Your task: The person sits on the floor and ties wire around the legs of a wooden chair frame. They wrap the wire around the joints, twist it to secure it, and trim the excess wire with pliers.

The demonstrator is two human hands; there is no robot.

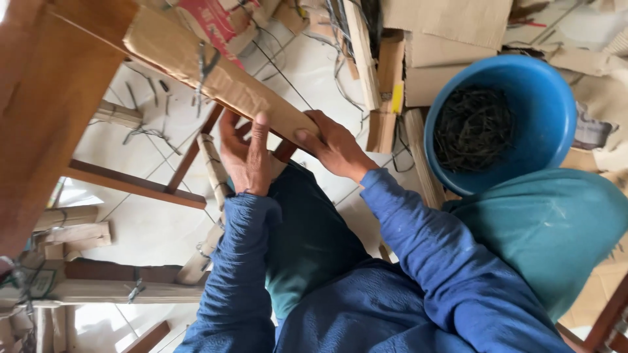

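Both hands grip 1 end of a cardboard-wrapped wooden piece [216, 75], which runs diagonally from the upper left toward the centre of the view. The left hand [245, 153] sits under and against the near end, palm on the cardboard, thumb pressed on the top face. The right hand [333, 147] clamps the same end from the other side, fingers curled over the edge. The 2 hands are close together, a short gap between them. A thin wire tie [206, 62] loops around the wrapped piece further up its length. Blue sleeves cover both forearms. To the right, near the right arm, stands a blue plastic basin [536, 85] holding dark cut wire pieces [472, 127]. Wooden frame parts [131, 183] lie on the white tiled floor [150, 229] below.
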